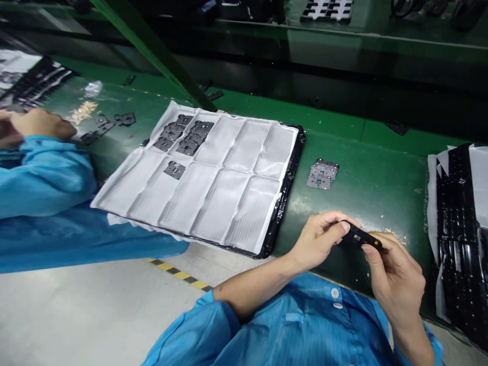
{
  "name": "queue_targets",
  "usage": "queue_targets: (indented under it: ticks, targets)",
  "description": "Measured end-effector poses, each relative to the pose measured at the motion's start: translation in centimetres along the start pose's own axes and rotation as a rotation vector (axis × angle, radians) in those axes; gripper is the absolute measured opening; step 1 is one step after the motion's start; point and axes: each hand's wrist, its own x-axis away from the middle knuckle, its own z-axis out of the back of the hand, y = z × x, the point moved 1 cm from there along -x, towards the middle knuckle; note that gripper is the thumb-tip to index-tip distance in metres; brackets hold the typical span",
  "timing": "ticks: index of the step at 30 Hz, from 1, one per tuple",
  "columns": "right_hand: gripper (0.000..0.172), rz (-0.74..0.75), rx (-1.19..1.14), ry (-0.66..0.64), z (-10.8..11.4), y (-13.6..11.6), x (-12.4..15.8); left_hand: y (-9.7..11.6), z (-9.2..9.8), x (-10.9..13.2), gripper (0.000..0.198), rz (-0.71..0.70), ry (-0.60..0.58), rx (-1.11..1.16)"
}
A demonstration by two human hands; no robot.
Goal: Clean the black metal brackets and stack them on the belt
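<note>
A small black part [359, 237] with a yellow spot near its right end is held between my two hands, above the green bench's front edge. My left hand [324, 236] pinches its left end between thumb and fingers. Its right end is gripped by my right hand [396, 264], thumb in front. Behind my hands, a small overlapping stack of dark flat parts [322, 174] lies on the green bench [366, 193]. To the left is a tray [209, 203] lined with white sheet, with several similar dark parts [174, 170] in its left compartments.
A co-worker's hand [43, 123] and blue sleeve are at the far left, near loose dark parts [102, 124] and pale scraps [83, 112]. Stacked black trays [457, 229] stand at the right. A green post [152, 51] slants down behind the tray.
</note>
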Motion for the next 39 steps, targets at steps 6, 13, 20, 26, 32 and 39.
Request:
queue_targets:
  ticks: [6, 13, 20, 26, 32, 39]
  targets:
    - [0.018, -0.169, -0.131, -0.039, 0.1, -0.3, 0.1, -0.3, -0.3, 0.7, 0.044, 0.102, 0.037, 0.035]
    - [0.016, -0.196, -0.103, 0.110, -0.4, -0.2, -0.1, 0.4, -0.4, 1.3, 0.044, -0.024, -0.005, -0.099]
    - [0.021, -0.182, -0.200, 0.056, -0.3, -0.2, -0.3, 0.7, -0.3, 1.4, 0.035, -0.157, -0.020, -0.151]
    - [0.022, -0.186, -0.226, 0.049, -0.2, -0.4, -0.7, 0.9, -0.3, 1.7, 0.029, -0.218, -0.039, -0.198]
    - [0.029, -0.307, -0.245, 0.115, -0.6, 0.7, -0.3, 0.7, -0.5, 2.0, 0.030, -0.195, -0.043, -0.213]
    - [0.027, -0.532, -0.520, -0.083, -0.3, 1.1, -0.2, 0.8, 0.0, 2.4, 0.031, -0.046, -0.018, -0.116]
